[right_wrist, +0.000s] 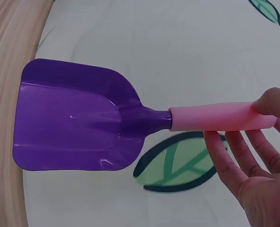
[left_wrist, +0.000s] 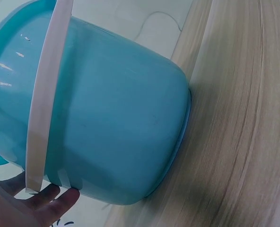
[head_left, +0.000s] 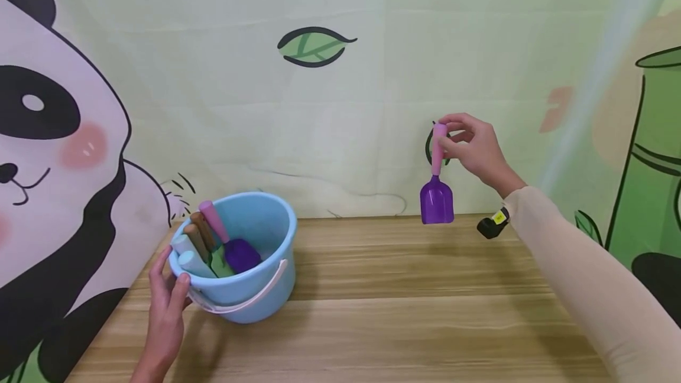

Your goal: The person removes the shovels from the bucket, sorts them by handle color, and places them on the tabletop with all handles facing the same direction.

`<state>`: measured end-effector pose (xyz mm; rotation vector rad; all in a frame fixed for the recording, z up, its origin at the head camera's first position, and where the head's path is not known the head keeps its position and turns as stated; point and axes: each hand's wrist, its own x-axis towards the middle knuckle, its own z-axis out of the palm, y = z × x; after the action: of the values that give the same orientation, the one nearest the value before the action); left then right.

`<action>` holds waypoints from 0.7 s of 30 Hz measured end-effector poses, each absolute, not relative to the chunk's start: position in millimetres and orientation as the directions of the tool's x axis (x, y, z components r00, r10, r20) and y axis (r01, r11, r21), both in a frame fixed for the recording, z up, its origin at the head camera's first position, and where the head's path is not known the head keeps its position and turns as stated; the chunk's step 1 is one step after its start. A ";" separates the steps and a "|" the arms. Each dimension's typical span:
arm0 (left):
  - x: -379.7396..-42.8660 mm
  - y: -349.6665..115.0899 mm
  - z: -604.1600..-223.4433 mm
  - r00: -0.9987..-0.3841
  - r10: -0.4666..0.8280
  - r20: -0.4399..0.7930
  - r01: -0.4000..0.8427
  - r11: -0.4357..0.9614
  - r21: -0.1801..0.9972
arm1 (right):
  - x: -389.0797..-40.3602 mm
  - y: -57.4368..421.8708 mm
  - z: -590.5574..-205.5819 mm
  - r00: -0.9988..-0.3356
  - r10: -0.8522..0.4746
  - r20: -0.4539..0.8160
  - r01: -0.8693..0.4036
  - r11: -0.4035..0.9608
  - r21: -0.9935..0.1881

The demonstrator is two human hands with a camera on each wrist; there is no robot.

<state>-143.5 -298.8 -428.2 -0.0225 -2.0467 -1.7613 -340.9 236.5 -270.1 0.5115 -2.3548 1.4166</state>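
Note:
My right hand (head_left: 476, 146) pinches the pink handle of a toy shovel (head_left: 437, 201) near its top. The shovel hangs upright above the table, its purple blade pointing down; in the right wrist view the whole scoop (right_wrist: 78, 118) shows. On the left, my left hand (head_left: 169, 306) holds the side of a light blue bucket (head_left: 266, 300), fingers and thumb spread against its wall just below the rim. Inside lean a second pink-handled purple shovel (head_left: 242, 256), tools with brown handles (head_left: 198, 238) and light blue handles (head_left: 194, 263), and a green piece (head_left: 220, 265).
The bucket's white carrying handle (head_left: 255, 300) hangs down over its front. A wooden-patterned table (head_left: 383, 312) spans the front. Behind it hangs a pale green cloth (head_left: 367, 135) printed with a panda and leaves. A small black device (head_left: 492, 223) sits at the right cuff.

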 end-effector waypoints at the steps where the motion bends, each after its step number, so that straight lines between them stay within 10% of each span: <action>1: -143.3 -298.6 -428.1 -0.904 -0.266 0.334 0.290 0.190 0.938 | -340.3 240.1 -271.7 -0.878 -0.122 0.462 -0.465 0.438 -0.769; 21: -143.3 -299.7 -429.4 -0.906 -0.263 0.332 0.290 0.187 0.939 | -331.2 313.1 -306.7 -0.927 -0.038 0.373 -0.339 0.511 -0.790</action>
<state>-143.3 -299.7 -429.4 -0.0249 -2.0484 -1.7659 -331.2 313.1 -306.7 0.3153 -2.4485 1.3795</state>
